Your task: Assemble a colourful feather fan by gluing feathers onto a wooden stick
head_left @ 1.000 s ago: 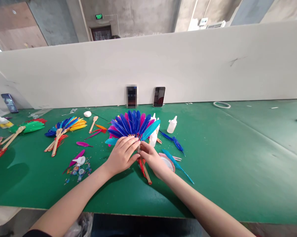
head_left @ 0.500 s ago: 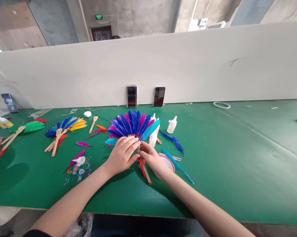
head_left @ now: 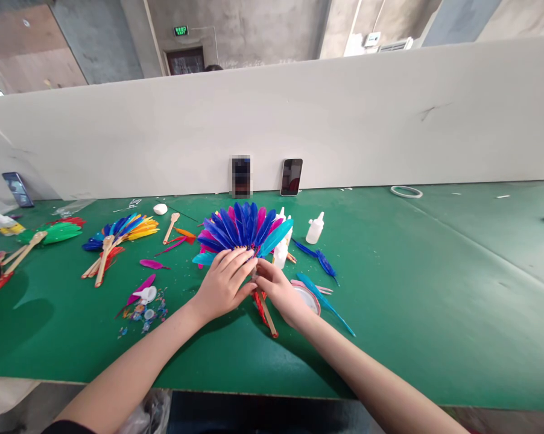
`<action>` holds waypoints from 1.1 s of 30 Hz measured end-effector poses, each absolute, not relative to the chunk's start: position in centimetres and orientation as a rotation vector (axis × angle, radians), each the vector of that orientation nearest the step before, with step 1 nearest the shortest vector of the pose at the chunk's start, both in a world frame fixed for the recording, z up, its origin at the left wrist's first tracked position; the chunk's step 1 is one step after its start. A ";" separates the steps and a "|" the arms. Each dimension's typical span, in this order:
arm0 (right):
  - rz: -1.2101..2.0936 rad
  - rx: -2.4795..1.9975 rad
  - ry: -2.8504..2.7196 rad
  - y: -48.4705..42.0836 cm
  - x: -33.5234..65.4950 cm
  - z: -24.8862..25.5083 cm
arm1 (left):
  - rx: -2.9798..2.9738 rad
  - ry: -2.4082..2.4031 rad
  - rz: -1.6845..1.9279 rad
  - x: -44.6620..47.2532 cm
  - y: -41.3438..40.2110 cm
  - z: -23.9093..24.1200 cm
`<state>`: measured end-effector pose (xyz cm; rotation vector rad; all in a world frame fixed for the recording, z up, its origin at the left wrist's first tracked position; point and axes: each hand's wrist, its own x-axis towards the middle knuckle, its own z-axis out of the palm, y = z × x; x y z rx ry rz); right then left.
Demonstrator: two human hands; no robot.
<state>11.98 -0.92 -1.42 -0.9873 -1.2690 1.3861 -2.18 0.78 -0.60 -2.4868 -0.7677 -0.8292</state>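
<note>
A feather fan (head_left: 242,226) of blue, magenta and turquoise feathers spreads out in front of me. Its wooden handle (head_left: 267,316) points down toward me, with a red cord beside it. My left hand (head_left: 227,280) lies closed over the base of the feathers, fingers together. Close against it, my right hand (head_left: 278,289) pinches the fan where handle and feathers meet. The fingers hide that joint. Behind my right hand are white glue bottles (head_left: 280,253), and a round lid (head_left: 306,296) is partly covered by the wrist.
Farther right lie a turquoise feather (head_left: 328,304), a blue feather (head_left: 324,262) and a small white bottle (head_left: 315,228). Leftward are sequins (head_left: 148,313), magenta feathers (head_left: 152,264) and another feather fan (head_left: 118,235). Phones (head_left: 292,178) lean on the white partition (head_left: 366,120) at the back.
</note>
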 end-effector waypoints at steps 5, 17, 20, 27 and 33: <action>1.391 -0.995 -1.254 -0.9 12.0 -1.4 | -2.512 -0.758 -0.830 -2.2 0.8 -0.7; 1.539 -0.941 -1.215 -1.2 11.8 -0.9 | -2.387 -0.922 -1.088 -2.5 2.1 2.2; 1.539 -0.948 -1.240 -1.3 11.8 -0.8 | -2.333 -1.051 -1.160 -2.2 3.6 4.4; 1.545 -0.920 -1.276 -1.3 11.9 -0.8 | -2.560 -1.511 -1.223 -1.3 6.6 7.3; 1.550 -0.906 -1.280 -1.2 11.9 -0.7 | -2.640 -1.752 -1.210 -1.0 7.0 8.0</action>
